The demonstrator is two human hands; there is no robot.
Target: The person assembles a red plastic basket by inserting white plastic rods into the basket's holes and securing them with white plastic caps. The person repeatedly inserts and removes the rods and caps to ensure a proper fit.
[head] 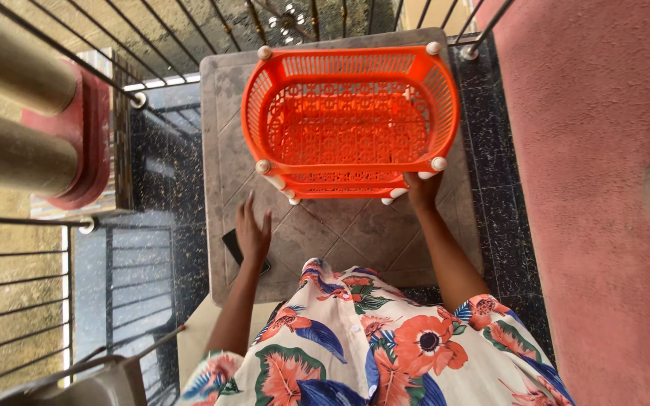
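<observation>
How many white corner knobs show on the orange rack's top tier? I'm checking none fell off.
4: back left, back right, front left, front right. Lower tiers' knobs are partly hidden.

orange tiered basket rack (349, 113) on tiled floor (325, 233) | right hand (421, 188) at its base | left hand (252, 231) over dark phone (232, 244)

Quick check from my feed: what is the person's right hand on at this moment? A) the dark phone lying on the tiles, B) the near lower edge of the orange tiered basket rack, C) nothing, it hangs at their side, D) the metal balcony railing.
B: the right hand reaches under the near corner of the orange basket rack and touches its lower tier, while the left hand hovers over the dark phone on the tiled surface.
</observation>
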